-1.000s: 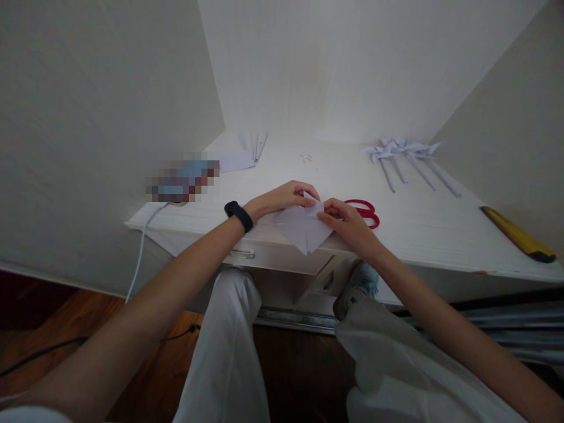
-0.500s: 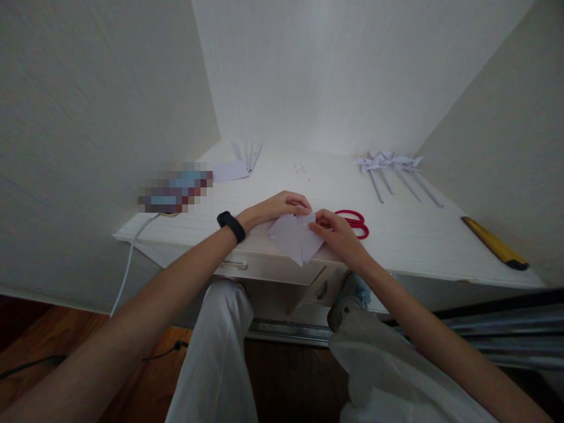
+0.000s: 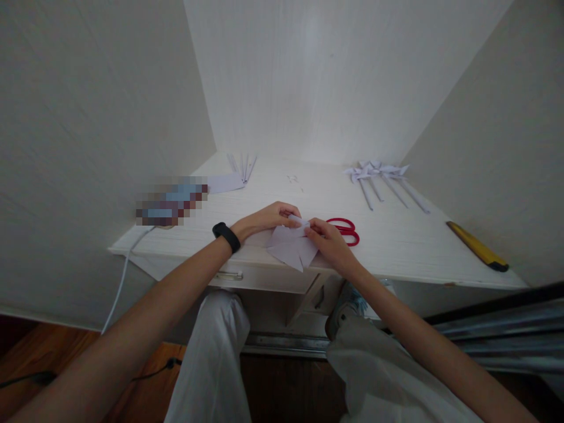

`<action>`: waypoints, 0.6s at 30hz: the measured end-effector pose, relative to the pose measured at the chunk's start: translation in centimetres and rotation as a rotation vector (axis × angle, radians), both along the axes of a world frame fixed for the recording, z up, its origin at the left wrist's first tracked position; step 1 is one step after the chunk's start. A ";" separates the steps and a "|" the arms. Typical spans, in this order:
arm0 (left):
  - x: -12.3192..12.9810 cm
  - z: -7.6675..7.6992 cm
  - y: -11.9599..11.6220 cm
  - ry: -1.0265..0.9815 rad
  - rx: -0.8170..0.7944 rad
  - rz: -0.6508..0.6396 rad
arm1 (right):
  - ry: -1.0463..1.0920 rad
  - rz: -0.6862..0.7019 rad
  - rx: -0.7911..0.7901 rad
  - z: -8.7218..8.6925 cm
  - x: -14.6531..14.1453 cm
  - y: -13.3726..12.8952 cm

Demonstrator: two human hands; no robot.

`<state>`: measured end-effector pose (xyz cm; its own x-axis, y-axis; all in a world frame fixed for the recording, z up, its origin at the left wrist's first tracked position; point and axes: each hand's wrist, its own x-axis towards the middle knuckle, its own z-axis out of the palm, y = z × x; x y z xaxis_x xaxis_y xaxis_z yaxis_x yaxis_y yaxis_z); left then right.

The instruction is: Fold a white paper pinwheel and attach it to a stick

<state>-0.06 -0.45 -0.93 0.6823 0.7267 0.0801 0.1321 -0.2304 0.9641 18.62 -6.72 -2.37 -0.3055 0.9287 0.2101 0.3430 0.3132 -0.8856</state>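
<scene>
A piece of white paper (image 3: pixel 291 247) with slits cut into it is held between both hands at the desk's front edge. My left hand (image 3: pixel 279 216) pinches its upper left part, thumb on the near side. On the upper right, my right hand (image 3: pixel 324 236) grips it with closed fingers. Part of the paper near the fingertips is bent over. Just beyond my right hand lie scissors with red handles (image 3: pixel 350 231), their blades hidden.
White desk (image 3: pixel 405 252). Several paper pinwheels (image 3: pixel 379 170) on sticks lie at the back right, a yellow-handled tool (image 3: pixel 478 247) at the right edge. Thin paper sticks (image 3: pixel 244 170), a flat paper (image 3: pixel 224 183) and a pixelated device (image 3: pixel 171 202) are at the left. Small scraps lie at the back.
The view has shifted slightly, so the desk items appear lower and the right-side ones further left. The paper's upper part is now bent between my fingers; both hands still hold it.
</scene>
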 end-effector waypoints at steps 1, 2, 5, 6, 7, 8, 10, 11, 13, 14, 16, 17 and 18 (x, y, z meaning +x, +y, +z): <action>0.0 0.0 0.0 0.001 0.002 0.003 | -0.001 -0.009 0.000 0.0 0.0 0.0; 0.0 0.0 -0.1 0.003 0.004 0.006 | -0.004 -0.018 -0.001 -0.1 -0.1 0.1; 0.0 0.1 -0.2 0.012 0.007 0.014 | -0.015 -0.047 -0.005 -0.1 -0.2 0.1; 0.0 0.1 -0.2 0.015 0.007 0.017 | -0.017 -0.055 -0.006 -0.1 -0.3 0.1; 0.0 0.1 -0.2 0.019 0.008 0.021 | -0.022 -0.063 -0.006 -0.2 -0.3 0.1; 0.0 0.0 -0.2 0.025 0.009 0.026 | -0.031 -0.069 -0.003 -0.2 -0.3 0.1; 0.0 0.0 -0.2 0.038 0.014 0.035 | -0.062 -0.082 0.011 -0.2 -0.4 0.2; -0.1 -0.1 -0.2 0.046 0.017 0.038 | -0.081 -0.089 0.022 -0.2 -0.4 0.2; -0.1 -0.1 -0.2 0.061 0.019 0.036 | -0.109 -0.099 0.042 -0.1 -0.4 0.3; -0.1 -0.1 -0.2 0.066 0.019 0.034 | -0.116 -0.104 0.049 0.0 -0.4 0.3; -0.1 -0.2 -0.2 0.071 0.022 0.035 | -0.127 -0.108 0.060 0.2 -0.4 0.3; -0.1 -0.2 -0.2 0.071 0.025 0.037 | -0.129 -0.109 0.063 0.3 -0.5 0.2; -0.1 -0.3 -0.2 0.072 0.029 0.040 | -0.130 -0.109 0.066 0.4 -0.5 0.1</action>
<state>-0.14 -0.65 -1.18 0.6574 0.7516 0.0534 0.2106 -0.2513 0.9447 18.14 -6.60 -1.95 -0.2323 0.9435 0.2365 0.4886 0.3234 -0.8104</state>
